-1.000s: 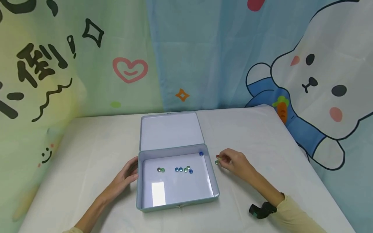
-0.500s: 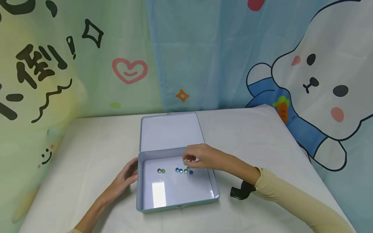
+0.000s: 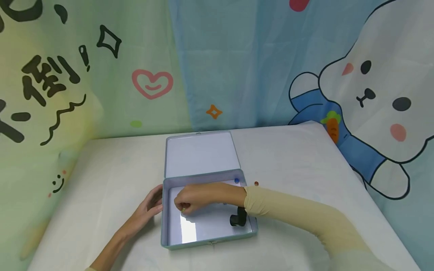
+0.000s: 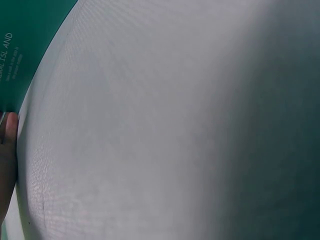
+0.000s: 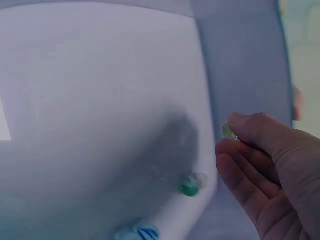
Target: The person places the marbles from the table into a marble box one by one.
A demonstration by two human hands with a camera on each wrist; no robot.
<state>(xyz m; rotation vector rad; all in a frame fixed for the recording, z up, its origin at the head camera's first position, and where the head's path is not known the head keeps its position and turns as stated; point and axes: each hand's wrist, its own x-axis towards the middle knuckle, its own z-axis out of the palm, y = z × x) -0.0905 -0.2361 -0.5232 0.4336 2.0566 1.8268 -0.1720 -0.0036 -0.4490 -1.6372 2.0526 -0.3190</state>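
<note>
My right hand is over the left part of the open tin box. It pinches a yellow-green glass marble between thumb and fingers, clear of the floor in the right wrist view. Below lie a green marble, a clear one beside it and blue ones; in the head view my hand and forearm hide most of these. A dark blue marble sits in the far right corner. My left hand rests against the box's left side, its fingers loosely extended and holding nothing.
Outside the box, by its right wall, an amber marble lies on the white tablecloth. The box's lid lies folded back behind it. A black wrist camera hangs under my right wrist, over the box. A printed curtain stands behind.
From beside the amber marble on the table, my right hand has moved left across the box, carrying the yellow-green marble. A green marble beside the amber one is gone from there. My left hand stays put.
</note>
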